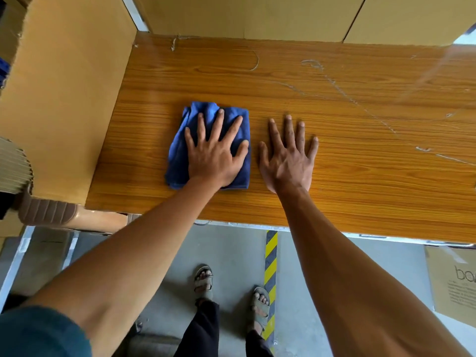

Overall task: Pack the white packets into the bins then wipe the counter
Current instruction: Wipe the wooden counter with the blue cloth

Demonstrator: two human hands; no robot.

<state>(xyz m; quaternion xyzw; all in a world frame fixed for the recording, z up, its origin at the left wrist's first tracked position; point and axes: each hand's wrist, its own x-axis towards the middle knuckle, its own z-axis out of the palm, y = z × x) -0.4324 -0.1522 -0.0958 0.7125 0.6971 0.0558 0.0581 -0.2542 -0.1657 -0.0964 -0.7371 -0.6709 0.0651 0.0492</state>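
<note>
A folded blue cloth [180, 150] lies on the wooden counter [360, 150], left of centre. My left hand [216, 153] presses flat on the cloth with fingers spread and straight. My right hand [288, 153] rests flat on the bare counter just to the right of the cloth, fingers spread, holding nothing. No white packets are in view.
A tall cardboard box [64, 99] stands at the counter's left end and more cardboard boxes [257, 16] line the back. Pale streaks [342, 91] cross the counter's right half. Below are a grey floor, a yellow-black stripe [270, 269] and another printed box [456, 282].
</note>
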